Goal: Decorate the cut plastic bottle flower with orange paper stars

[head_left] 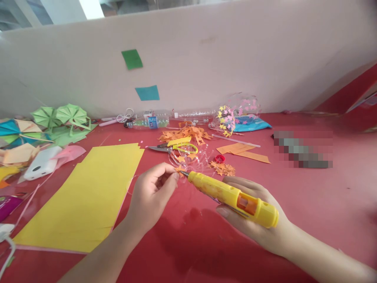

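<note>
My left hand point(153, 192) pinches a small orange paper star point(179, 169) between thumb and fingertips above the red table point(309, 204). My right hand point(253, 212) grips a yellow glue gun point(232, 194), whose metal tip touches the star. Just behind the star lies a clear cut piece of plastic bottle point(191, 161) with orange stars on it.
Yellow paper sheets point(88, 196) lie at the left. Scissors with yellow handles point(176, 146), piles of orange stars point(185, 134), a red cap point(219, 158), plastic bottles point(150, 122), a star-covered clear bottle piece point(238, 112) and folded paper fans point(59, 118) sit before the cardboard wall point(206, 55).
</note>
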`<action>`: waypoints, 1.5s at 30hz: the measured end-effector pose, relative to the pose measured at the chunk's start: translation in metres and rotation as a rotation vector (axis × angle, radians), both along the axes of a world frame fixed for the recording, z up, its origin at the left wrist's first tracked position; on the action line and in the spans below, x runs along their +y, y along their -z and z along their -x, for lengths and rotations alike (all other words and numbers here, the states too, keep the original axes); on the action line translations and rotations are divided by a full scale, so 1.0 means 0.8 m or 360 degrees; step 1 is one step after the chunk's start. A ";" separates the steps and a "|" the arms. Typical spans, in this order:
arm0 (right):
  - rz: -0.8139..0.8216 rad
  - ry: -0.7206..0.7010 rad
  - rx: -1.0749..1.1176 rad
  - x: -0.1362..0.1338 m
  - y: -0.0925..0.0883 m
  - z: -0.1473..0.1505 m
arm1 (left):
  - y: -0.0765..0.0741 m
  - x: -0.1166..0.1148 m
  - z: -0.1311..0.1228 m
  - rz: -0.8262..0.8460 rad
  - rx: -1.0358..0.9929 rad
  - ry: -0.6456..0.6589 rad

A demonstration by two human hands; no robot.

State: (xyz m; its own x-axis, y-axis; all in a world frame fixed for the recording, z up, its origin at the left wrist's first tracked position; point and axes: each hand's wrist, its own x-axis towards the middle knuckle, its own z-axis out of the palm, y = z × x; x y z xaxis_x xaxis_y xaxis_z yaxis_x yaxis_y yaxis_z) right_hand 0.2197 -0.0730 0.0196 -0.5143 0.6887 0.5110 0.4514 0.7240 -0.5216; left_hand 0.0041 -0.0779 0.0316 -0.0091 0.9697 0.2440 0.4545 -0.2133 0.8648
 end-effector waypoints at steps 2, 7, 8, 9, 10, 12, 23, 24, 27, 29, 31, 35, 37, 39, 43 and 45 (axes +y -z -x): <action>0.0029 -0.0008 -0.0026 0.000 -0.001 -0.001 | 0.001 0.000 -0.001 -0.0132 0.0150 -0.0001; 0.0015 -0.0007 -0.0118 -0.002 -0.007 -0.003 | 0.003 -0.001 0.004 -0.0714 0.0633 0.0031; 0.0012 -0.0010 -0.0125 -0.003 -0.009 -0.003 | 0.003 -0.001 0.006 -0.0804 0.0653 0.0038; 0.0031 -0.0029 -0.0128 -0.003 -0.010 -0.003 | 0.002 -0.001 0.008 -0.0858 0.0641 0.0036; 0.0078 -0.0076 -0.0137 -0.004 -0.011 -0.002 | 0.001 -0.002 0.010 -0.0870 0.0600 0.0021; 0.0236 -0.0212 -0.0212 -0.006 -0.012 0.002 | -0.001 -0.002 0.014 -0.0758 0.0436 -0.0030; 0.0505 -0.0283 -0.0742 -0.007 0.012 0.012 | -0.004 0.000 0.006 0.0384 -0.0434 0.0291; 0.0477 -0.0296 -0.0750 -0.006 0.010 0.010 | -0.005 0.000 0.005 0.0456 -0.0496 0.0341; 0.0295 -0.0279 -0.0624 -0.003 0.000 0.008 | -0.006 -0.001 0.003 0.0619 -0.0615 0.0454; 0.0032 -0.0165 -0.0385 0.001 -0.006 0.009 | -0.006 -0.002 0.002 0.0726 -0.0659 0.0514; -0.0302 -0.0084 -0.0191 0.004 -0.009 0.012 | -0.006 -0.004 0.000 0.0860 -0.0716 0.0579; -0.0736 -0.0141 -0.0209 0.006 -0.009 0.014 | -0.005 -0.005 -0.006 0.1043 -0.0815 0.0694; -0.0829 -0.0130 -0.0260 0.006 -0.010 0.013 | -0.005 -0.005 -0.008 0.1071 -0.0840 0.0725; -0.0870 -0.0116 -0.0318 0.006 -0.011 0.012 | -0.005 -0.004 -0.009 0.1081 -0.0863 0.0741; -0.0912 -0.0127 -0.0373 0.009 -0.014 0.011 | -0.005 -0.004 -0.009 0.1082 -0.0861 0.0754; -0.0933 -0.0135 -0.0350 0.010 -0.015 0.011 | -0.004 -0.003 -0.008 0.1085 -0.0852 0.0757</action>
